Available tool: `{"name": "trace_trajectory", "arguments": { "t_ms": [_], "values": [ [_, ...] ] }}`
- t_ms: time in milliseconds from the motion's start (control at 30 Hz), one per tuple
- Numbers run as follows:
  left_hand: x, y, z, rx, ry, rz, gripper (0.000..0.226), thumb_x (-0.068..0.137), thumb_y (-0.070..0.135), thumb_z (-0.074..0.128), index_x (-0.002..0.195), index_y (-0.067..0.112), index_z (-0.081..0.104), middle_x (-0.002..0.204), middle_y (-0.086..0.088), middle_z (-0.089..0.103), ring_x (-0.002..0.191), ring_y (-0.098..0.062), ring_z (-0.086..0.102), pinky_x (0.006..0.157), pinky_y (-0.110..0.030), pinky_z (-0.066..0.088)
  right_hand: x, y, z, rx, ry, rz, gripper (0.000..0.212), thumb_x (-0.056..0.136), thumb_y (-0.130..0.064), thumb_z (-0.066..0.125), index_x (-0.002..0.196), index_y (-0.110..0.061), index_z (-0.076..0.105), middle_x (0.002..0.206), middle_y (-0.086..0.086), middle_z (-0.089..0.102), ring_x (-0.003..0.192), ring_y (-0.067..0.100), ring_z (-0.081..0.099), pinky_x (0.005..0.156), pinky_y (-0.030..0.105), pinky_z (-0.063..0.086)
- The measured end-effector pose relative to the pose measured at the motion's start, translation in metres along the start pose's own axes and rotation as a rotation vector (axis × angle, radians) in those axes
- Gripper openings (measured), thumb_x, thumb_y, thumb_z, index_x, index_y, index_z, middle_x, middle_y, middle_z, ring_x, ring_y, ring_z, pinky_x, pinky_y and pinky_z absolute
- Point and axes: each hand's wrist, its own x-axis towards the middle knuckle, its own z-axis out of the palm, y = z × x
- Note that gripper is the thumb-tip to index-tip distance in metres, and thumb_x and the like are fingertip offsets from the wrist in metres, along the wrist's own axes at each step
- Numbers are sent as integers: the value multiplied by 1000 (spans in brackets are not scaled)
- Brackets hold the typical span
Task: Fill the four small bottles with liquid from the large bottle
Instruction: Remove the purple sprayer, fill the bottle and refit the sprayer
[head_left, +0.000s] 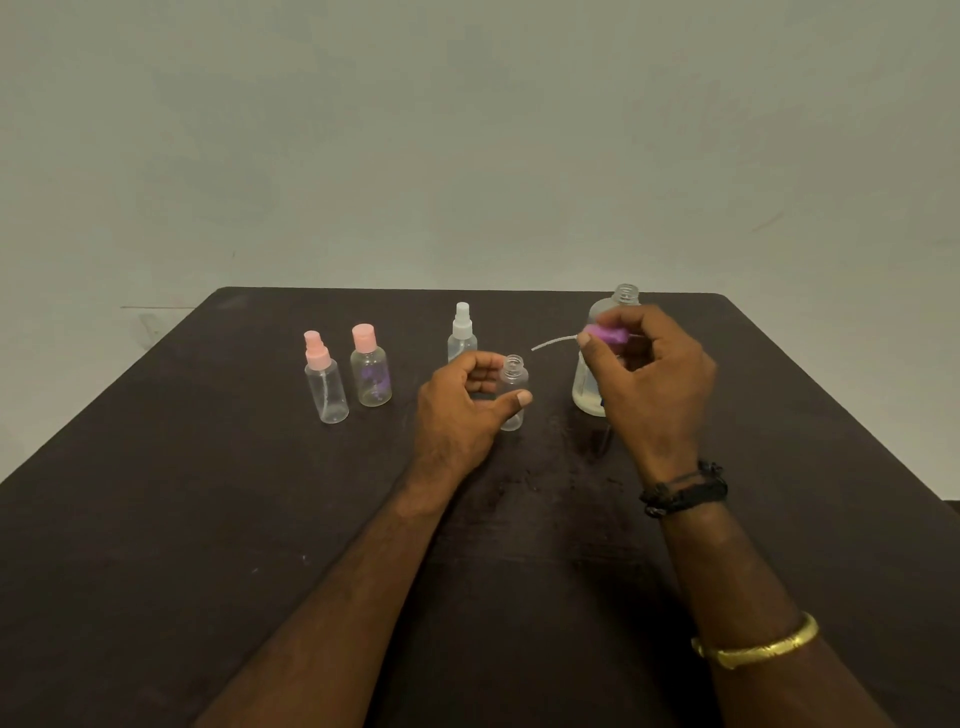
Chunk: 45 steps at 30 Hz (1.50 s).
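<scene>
Currently: one small bottle uncapped, pouring not begun

Left hand (462, 405) curls thumb and fingers round the open small bottle (513, 384), which stands upright near the middle of the dark table (208, 519). The hold appears meant to steady it for filling.

Right hand (649, 374), at 2 o'clock from that bottle, pinches the purple spray cap (605, 332) between thumb and fingertips. Its white dip tube (553, 343) points toward 9 o'clock. The cap is judged to be held off so the neck is free.

Large bottle (586, 387) stands upright just behind the right hand, neck uncapped, with liquid in its lower part.

White spray bottle (462, 332) stands capped at 11 o'clock of the left hand. Pink spray bottle (324, 384) and pink flip-cap bottle (370, 374) stand capped side by side at 9 o'clock, well apart from it. Contents of the small bottles cannot be told.

The cap likely needs setting down before the right hand can pour.
</scene>
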Motion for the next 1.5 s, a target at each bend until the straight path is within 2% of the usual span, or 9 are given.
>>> {"name": "trace_trajectory", "arguments": {
  "t_ms": [100, 300, 467, 600, 767, 1067, 1233, 1367, 1500],
  "values": [
    [0, 0, 0, 6, 10, 2, 42, 75, 22, 90, 111, 15, 71, 100, 9, 73, 88, 0, 68, 77, -11, 56, -2, 1, 2, -83, -44, -36, 16, 86, -22, 80, 99, -18, 72, 91, -10, 68, 79, 3, 64, 72, 11, 52],
    [0, 0, 1, 0, 21, -8, 43, 74, 21, 90, 113, 14, 72, 103, 6, 75, 90, -2, 69, 76, -11, 56, -5, 9, 7, -249, -177, -20, 8, 82, -23, 76, 84, -21, 69, 81, -8, 69, 73, 12, 64, 70, 39, 58],
    [-2, 1, 3, -1, 6, -11, 45, 75, 22, 90, 114, 13, 72, 103, 6, 75, 88, 1, 69, 75, -10, 55, -12, 10, 11, -396, -319, 84, 17, 82, -37, 78, 82, -25, 66, 76, -11, 67, 74, 12, 65, 71, 37, 59],
    [-5, 2, 5, -7, -12, -15, 45, 75, 24, 90, 114, 12, 71, 101, 6, 75, 87, 6, 68, 73, -9, 54, -15, 10, 13, -502, -401, 164, 22, 81, -44, 77, 80, -25, 65, 75, -10, 68, 77, 14, 66, 70, 30, 51],
    [-6, 3, 7, -5, -35, -10, 43, 75, 22, 91, 111, 13, 70, 93, 15, 70, 84, 13, 65, 71, -6, 52, -15, 10, 15, -571, -500, 214, 25, 83, -47, 78, 79, -27, 64, 78, -10, 67, 79, 12, 65, 74, 33, 57],
    [-7, -1, 10, -8, -65, -21, 45, 73, 21, 91, 112, 14, 70, 99, 8, 73, 86, 2, 69, 74, -11, 56, -16, 9, 14, -614, -643, 233, 21, 87, -41, 76, 80, -26, 62, 82, -7, 66, 82, 13, 64, 75, 31, 54],
    [-7, -3, 10, -5, -93, -36, 49, 71, 21, 92, 114, 14, 69, 103, 4, 74, 93, -5, 71, 79, -17, 60, -15, 10, 15, -608, -659, 250, 22, 87, -40, 77, 78, -28, 60, 83, -7, 65, 84, 14, 64, 79, 35, 58],
    [-8, -3, 10, -1, -107, -40, 48, 70, 19, 93, 111, 15, 69, 102, 5, 74, 92, -4, 70, 77, -13, 58, -15, 11, 15, -592, -654, 257, 23, 84, -42, 79, 80, -28, 62, 84, -7, 67, 84, 14, 64, 80, 37, 58],
    [-8, -2, 10, -4, -112, -45, 45, 71, 16, 92, 110, 16, 69, 101, 5, 74, 92, -3, 70, 77, -14, 58, -13, 11, 11, -533, -485, 237, 23, 77, -44, 80, 76, -27, 65, 74, -12, 67, 78, 12, 65, 73, 34, 57]
  ]
}}
